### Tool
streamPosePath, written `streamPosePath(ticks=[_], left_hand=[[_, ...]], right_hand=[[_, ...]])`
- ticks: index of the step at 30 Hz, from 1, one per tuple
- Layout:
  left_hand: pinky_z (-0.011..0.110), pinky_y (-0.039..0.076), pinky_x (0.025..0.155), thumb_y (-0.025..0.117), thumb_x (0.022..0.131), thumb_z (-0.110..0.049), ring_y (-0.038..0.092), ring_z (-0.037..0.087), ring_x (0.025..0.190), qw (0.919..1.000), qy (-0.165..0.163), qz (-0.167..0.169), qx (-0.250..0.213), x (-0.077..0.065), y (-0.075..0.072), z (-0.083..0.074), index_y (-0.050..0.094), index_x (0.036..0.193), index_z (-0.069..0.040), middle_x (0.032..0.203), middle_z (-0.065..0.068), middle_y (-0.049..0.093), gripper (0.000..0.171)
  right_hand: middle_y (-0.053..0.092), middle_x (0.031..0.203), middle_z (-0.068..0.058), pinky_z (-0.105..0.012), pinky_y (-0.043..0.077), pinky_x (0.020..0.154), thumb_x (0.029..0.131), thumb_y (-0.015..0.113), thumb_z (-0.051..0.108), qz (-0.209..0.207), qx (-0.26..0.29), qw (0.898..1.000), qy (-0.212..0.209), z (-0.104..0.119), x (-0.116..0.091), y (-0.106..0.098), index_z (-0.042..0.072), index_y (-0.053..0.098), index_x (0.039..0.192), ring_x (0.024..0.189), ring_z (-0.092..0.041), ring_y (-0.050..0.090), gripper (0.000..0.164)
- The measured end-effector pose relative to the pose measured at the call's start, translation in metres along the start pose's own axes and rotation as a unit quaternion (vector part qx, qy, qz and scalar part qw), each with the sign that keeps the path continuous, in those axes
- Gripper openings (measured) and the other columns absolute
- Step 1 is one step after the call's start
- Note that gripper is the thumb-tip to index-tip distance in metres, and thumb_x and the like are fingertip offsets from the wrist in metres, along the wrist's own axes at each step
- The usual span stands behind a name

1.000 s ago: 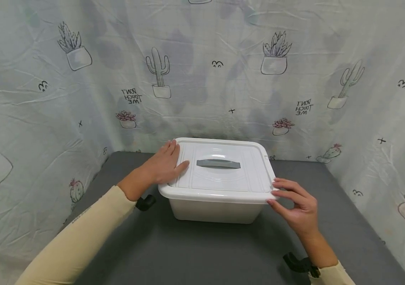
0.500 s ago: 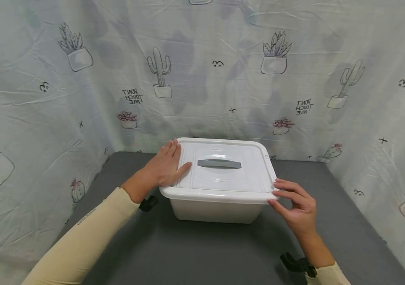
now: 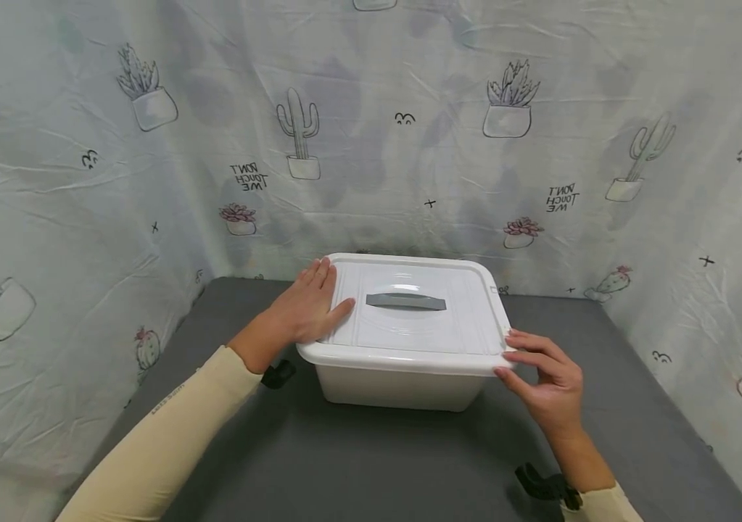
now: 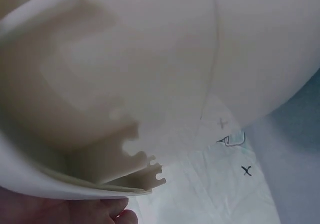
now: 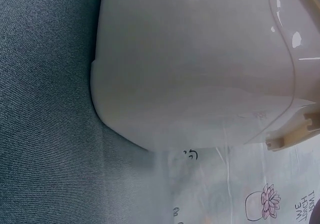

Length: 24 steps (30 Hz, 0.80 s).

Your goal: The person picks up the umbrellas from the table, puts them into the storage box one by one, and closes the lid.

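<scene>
A white plastic storage box [image 3: 397, 389] stands on the grey surface, its white lid [image 3: 475, 312] on top. A grey handle [image 3: 406, 301] lies across the lid's middle. My left hand [image 3: 305, 304] rests flat on the lid's left side, thumb spread toward the handle. In the left wrist view its fingers [image 4: 112, 210] show at the lower left beyond the rim. At the near right corner my right hand [image 3: 547, 377] holds the lid's rim, bent fingers on the edge and thumb at the front corner. The right wrist view shows the box's side wall [image 5: 195, 69]. The box's inside is hidden.
Grey cloth-like covering [image 3: 357, 464] spreads around the box. A pale curtain [image 3: 371, 145] printed with potted plants and lettering hangs behind and on both sides. Black straps sit at both wrists, the right strap [image 3: 547, 484] near the surface.
Both hands keep their places on the lid. The whole head view shifts slightly to the right; the left thumb lies a little farther in over the lid than a second ago.
</scene>
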<state>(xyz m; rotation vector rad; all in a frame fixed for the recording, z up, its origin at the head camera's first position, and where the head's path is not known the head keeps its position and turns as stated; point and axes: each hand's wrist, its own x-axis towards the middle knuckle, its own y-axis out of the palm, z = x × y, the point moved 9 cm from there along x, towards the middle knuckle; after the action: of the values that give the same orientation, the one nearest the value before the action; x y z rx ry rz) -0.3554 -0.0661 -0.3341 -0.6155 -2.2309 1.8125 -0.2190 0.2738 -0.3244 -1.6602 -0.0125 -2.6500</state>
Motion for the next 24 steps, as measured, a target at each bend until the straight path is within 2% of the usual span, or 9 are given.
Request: streamPosePath(ticks=[8,19,24], left_hand=[[0.054,0.006,0.131,0.029,0.108,-0.054,-0.005,0.039,0.16,1.0,-0.003,0.002,0.006,0.0014,0.0036,-0.0011,0.002,0.161,0.005,0.171,0.023,-0.005,0.084],[0.053,0.006,0.131,0.03,0.108,-0.053,-0.005,0.038,0.16,1.0,-0.003,0.008,-0.001,0.0013,-0.0016,-0.0009,0.003,0.161,0.006,0.171,0.023,-0.005,0.083],[0.053,0.007,0.131,0.031,0.108,-0.053,-0.004,0.038,0.16,1.0,0.002,0.008,-0.006,0.0018,-0.0039,-0.0006,0.004,0.161,0.006,0.171,0.023,-0.003,0.085]], right_hand=[[0.07,0.111,-0.029,-0.031,0.053,0.107,0.073,0.083,-0.014,0.0,-0.002,1.0,0.007,-0.0006,-0.0023,-0.0014,-0.022,0.071,0.09,0.121,-0.032,0.066,0.022],[0.07,0.112,-0.029,-0.029,0.053,0.106,0.074,0.084,-0.014,0.012,-0.021,1.0,0.017,0.002,0.0029,0.0008,-0.021,0.072,0.091,0.122,-0.032,0.066,0.022],[0.07,0.112,-0.03,-0.03,0.054,0.106,0.076,0.08,-0.017,0.014,0.008,1.0,0.012,0.002,0.0046,-0.0008,-0.021,0.071,0.092,0.12,-0.034,0.065,0.019]])
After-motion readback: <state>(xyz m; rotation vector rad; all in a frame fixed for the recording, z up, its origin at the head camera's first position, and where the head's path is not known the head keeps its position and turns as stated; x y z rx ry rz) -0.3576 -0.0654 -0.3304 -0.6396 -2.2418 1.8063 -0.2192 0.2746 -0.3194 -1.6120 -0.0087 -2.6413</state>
